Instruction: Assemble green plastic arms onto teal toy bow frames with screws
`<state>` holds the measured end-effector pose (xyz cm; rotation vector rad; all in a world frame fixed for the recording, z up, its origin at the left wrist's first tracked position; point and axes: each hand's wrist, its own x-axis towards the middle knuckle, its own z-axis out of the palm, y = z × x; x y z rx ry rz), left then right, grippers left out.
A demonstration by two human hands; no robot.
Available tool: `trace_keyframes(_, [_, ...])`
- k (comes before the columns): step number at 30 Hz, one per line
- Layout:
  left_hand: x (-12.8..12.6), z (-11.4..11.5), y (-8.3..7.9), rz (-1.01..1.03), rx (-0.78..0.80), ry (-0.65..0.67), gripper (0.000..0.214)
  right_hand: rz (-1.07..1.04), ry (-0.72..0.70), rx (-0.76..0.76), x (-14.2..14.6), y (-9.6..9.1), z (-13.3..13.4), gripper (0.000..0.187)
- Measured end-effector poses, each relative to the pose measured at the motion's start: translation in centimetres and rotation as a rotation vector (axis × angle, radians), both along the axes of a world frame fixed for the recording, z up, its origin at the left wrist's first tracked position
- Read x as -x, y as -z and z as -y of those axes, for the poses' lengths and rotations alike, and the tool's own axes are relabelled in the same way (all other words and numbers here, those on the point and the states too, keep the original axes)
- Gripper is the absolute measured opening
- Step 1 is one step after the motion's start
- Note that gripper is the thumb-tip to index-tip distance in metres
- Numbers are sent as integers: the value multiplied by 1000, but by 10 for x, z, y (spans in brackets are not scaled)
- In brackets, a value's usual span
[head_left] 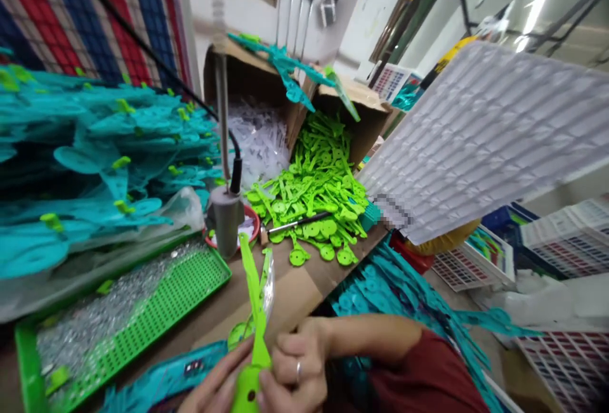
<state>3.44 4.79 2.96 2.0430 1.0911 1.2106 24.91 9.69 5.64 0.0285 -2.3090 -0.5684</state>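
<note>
Both my hands are low in the middle, holding a lime-green plastic part with a long narrow arm and a rounded end with a hole. The fingers of my left hand close along the part's left side. My right hand, with a ring on one finger, grips its right side near the rounded end. Behind the arm stands a second green strip with a clear, shiny piece; how they join is unclear. Teal plastic pieces lie beside my left hand.
Ahead lies a heap of lime-green parts spilling from a cardboard box. A grey corded tool hangs before a red bowl. At left are a green tray of small metal pieces and stacked teal parts. A white ridged panel leans right.
</note>
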Motion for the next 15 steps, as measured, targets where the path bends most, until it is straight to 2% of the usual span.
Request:
trace_keyframes(1, [-5, 9, 3, 35, 41, -34, 43, -48, -8, -26, 8, 6, 20, 17])
trace_keyframes(2, [-9, 16, 4, 62, 91, -72, 39, -86, 68, 25, 13, 11, 36, 12])
trace_keyframes(3, [-12, 22, 3, 78, 149, -106, 35, -108, 202, 160, 16, 13, 48, 11])
trace_keyframes(5, [-18, 29, -1, 86, 250, -144, 31, -129, 443, 506, 17, 12, 67, 40])
trace_keyframes(7, [-24, 31, -7, 66, 293, -141, 32, -147, 581, 744, 17, 8, 80, 64])
trace_keyframes(9, [-32, 32, -10, 15, 319, -127, 35, -140, 633, 874, 16, 4, 90, 71])
trace_keyframes(12, [-44, 32, -14, -63, 377, -111, 45, -125, 657, 1050, 15, -1, 101, 70])
trace_keyframes(15, [-48, 31, -18, -19, 373, -113, 46, -84, 684, 1092, 11, -7, 97, 63])
